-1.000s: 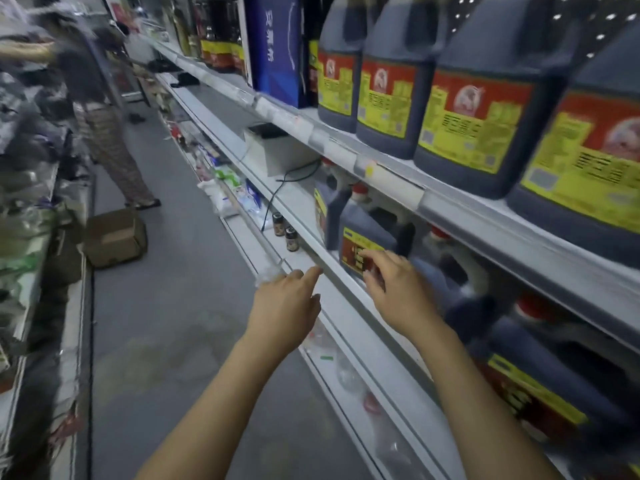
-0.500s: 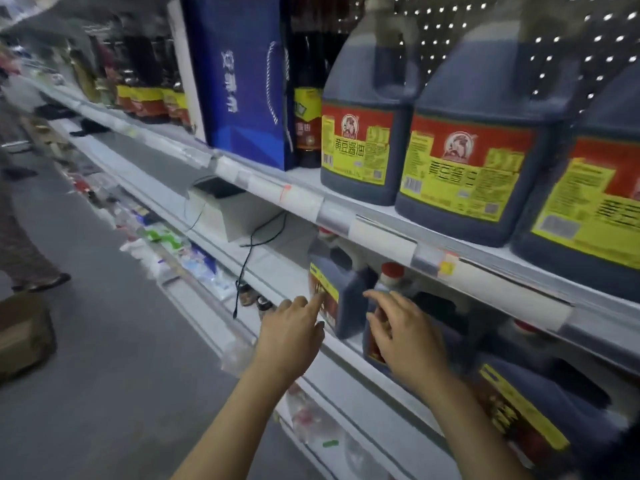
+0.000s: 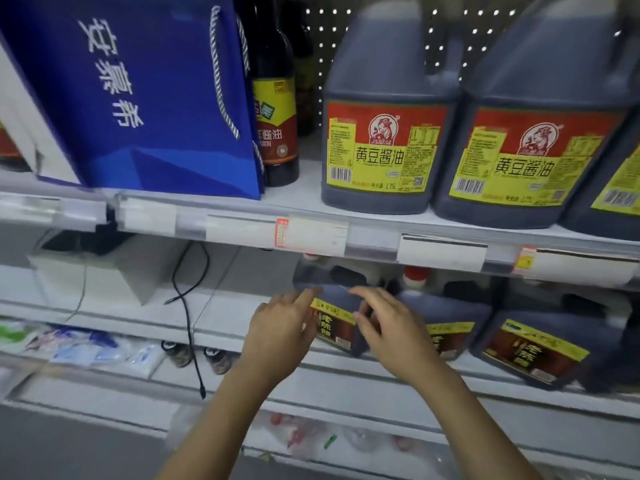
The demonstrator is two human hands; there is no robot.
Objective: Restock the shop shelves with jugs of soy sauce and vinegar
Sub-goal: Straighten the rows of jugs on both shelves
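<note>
Between the hands: vinegar jug (image 3: 334,327), on the middle shelf (image 3: 242,308).
Left hand (image 3: 280,332): fingers relaxed, forefinger touching the jug's left edge.
Right hand (image 3: 391,327): fingers loose, resting on the jug's front.
Left of left hand: bare shelf up to a black cable (image 3: 187,306).

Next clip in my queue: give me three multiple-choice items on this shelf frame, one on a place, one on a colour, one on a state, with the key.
1. Where does the blue gift bag stand?
A. upper shelf, left of the soy sauce bottle
B. lower shelf
C. floor

2. What colour are the caps on the vinegar jugs, such as the middle vinegar jug?
A. green
B. red
C. black

3. What are the hands doing?
A. both hang idle
B. one lifts the bag
C. left hand and right hand reach to the leftmost vinegar jug

Key: 1 A, the bag sits beside the bottle above the price strips. 2 B, a red cap shows under the shelf edge. 3 C, fingers at the jug's front.
</note>
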